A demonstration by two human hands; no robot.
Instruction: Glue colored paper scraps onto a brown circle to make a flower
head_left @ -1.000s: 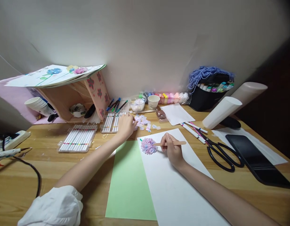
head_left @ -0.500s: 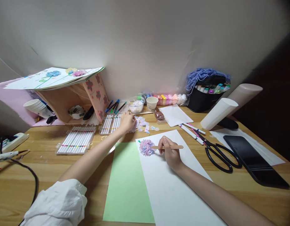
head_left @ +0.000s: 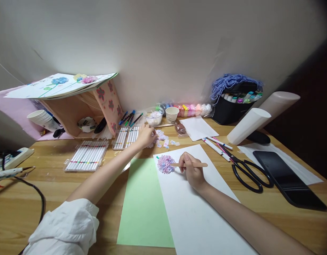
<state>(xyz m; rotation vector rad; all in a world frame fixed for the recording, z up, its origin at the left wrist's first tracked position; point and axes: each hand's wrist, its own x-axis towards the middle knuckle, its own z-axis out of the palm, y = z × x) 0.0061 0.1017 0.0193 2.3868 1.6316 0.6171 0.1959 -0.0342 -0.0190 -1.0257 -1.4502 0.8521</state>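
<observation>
My right hand [head_left: 192, 171] is closed around a flat wooden stick [head_left: 200, 165], whose left tip meets the edge of a round pink and purple paper cluster [head_left: 166, 164]. That cluster lies on the upper left of a white sheet [head_left: 203, 212], which overlaps a green sheet [head_left: 144, 205]. Farther back, my left hand [head_left: 147, 135] reaches down at a pile of pale paper scraps [head_left: 160, 135] with its fingers pressed together. Whatever is between those fingertips is too small to make out. Behind it stand a clear bowl of scraps [head_left: 153, 117] and a paper cup [head_left: 172, 114].
Marker sets [head_left: 86, 156] lie at the left, before a pink box [head_left: 109, 102]. On the right are black scissors [head_left: 250, 173], a phone [head_left: 288, 180], loose markers [head_left: 217, 148], a white roll [head_left: 248, 125] and a black pen holder [head_left: 229, 109]. A black cable [head_left: 41, 198] curves at far left.
My left hand has shifted slightly right over the scraps, its fingers still together. My right hand keeps the stick at the cluster's edge. The view has moved slightly.
</observation>
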